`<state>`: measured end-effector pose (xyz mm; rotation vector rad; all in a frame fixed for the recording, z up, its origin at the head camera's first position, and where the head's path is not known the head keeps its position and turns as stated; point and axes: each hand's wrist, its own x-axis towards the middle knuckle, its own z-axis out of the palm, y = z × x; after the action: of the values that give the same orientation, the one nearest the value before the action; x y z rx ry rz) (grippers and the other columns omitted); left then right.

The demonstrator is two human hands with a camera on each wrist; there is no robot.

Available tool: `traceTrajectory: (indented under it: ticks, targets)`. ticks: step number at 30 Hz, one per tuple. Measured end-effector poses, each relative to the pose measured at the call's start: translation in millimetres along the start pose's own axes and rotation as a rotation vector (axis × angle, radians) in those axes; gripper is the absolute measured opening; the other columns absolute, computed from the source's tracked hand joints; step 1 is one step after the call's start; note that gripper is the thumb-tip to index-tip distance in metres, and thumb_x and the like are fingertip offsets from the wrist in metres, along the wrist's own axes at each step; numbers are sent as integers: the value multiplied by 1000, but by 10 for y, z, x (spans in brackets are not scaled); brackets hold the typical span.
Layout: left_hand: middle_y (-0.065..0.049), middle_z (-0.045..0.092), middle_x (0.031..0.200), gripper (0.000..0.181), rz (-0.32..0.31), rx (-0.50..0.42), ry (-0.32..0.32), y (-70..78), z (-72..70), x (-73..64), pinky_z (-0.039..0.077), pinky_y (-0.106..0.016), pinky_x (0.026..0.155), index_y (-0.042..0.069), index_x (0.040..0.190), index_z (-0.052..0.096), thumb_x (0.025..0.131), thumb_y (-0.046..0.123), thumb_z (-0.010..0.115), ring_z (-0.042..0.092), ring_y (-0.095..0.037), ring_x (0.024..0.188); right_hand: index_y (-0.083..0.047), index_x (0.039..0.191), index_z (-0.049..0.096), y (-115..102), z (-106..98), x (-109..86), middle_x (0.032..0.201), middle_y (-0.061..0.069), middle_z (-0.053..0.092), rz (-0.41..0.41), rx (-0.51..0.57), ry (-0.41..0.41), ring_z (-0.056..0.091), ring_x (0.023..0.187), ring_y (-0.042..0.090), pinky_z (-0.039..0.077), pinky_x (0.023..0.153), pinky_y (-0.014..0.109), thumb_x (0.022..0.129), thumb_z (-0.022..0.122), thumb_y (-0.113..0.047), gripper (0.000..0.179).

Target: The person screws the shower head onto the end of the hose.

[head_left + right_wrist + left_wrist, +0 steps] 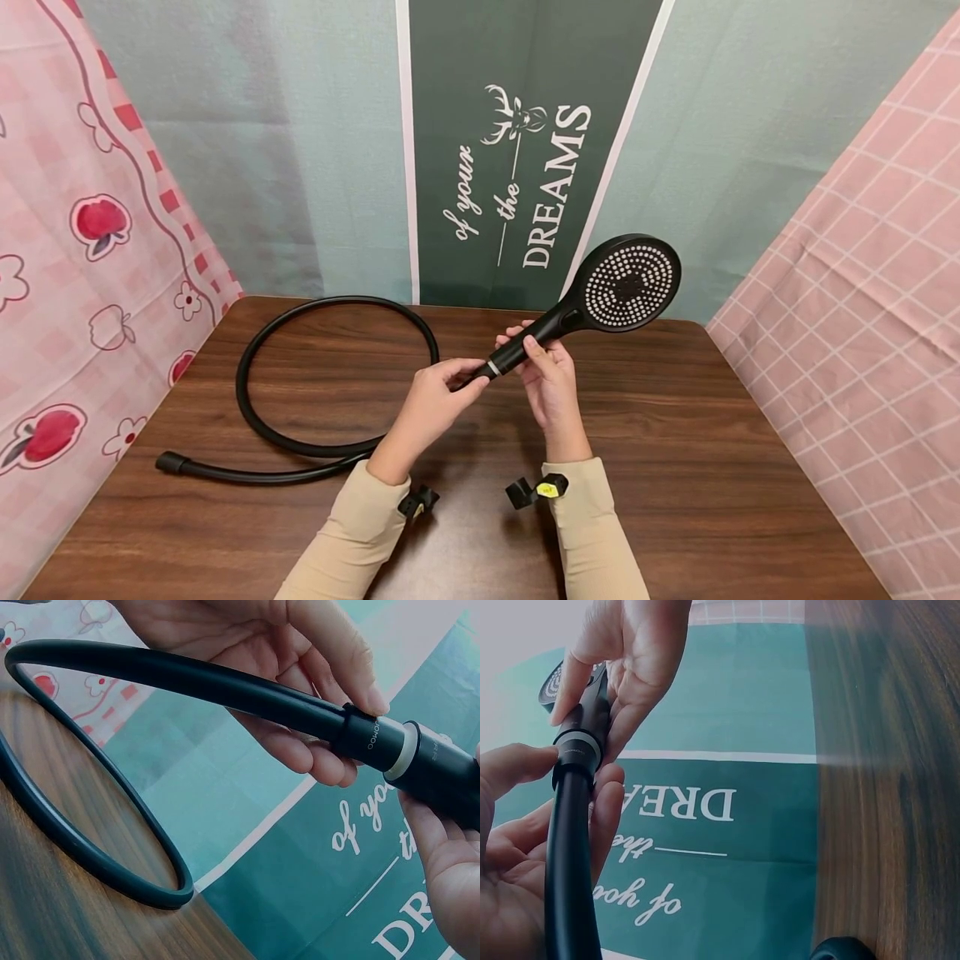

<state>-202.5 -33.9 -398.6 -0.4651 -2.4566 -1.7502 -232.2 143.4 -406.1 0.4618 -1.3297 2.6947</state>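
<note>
A black shower head [628,283] with a round face of pale nozzles tilts up to the right above the table. My right hand [549,379] grips its handle [531,340], thumb on top and fingers beneath. The left hand [438,398] pinches the collar [367,737] at the end of a black shower hose [571,862]. In the right wrist view the collar meets the handle's end, with a white ring [403,752] showing between them. Whether the two are joined by thread is hidden.
From the left hand the hose loops over the left part of the brown wooden table [660,467], its free end [172,462] lying at far left. A green and teal cloth [480,275] hangs behind. Pink patterned cloths stand at both sides.
</note>
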Motion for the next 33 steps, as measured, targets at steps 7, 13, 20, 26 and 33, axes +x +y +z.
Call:
traceTrajectory:
  ticks: [7,13,20,26,33]
  targets:
    - [-7,75,101,25,-7,-2,-8,-23,-14,10,58,-34,79,9,116,73,93,19,70,70,-17,90,-8,118,57,6,-16,11,104,2,72,-3,6,4,74,99,16,55,95,31,102,54,-8,17]
    - [-5,75,98,22,-14,-7,-8,-12,-14,8,58,-33,79,11,113,75,92,18,71,70,-15,88,0,124,51,15,-20,7,104,3,73,-11,15,-6,74,99,17,56,94,32,102,54,-8,24]
    - [-3,75,97,21,-4,12,3,-7,1,0,57,-31,76,12,112,75,92,18,71,68,-13,85,-3,122,53,15,-20,8,104,3,73,-11,6,0,74,99,16,56,94,31,102,55,-8,22]
    - [-5,75,98,22,-2,6,7,0,-4,1,58,-33,77,11,112,75,92,18,71,69,-15,88,2,125,49,10,-7,11,103,3,73,-6,9,11,74,99,16,56,95,32,101,54,-8,26]
    - [-6,75,99,23,1,8,7,-11,-12,2,58,-34,78,10,113,75,92,19,71,70,-16,88,-3,121,53,4,6,9,103,3,72,-2,14,19,74,98,16,56,95,32,102,53,-6,19]
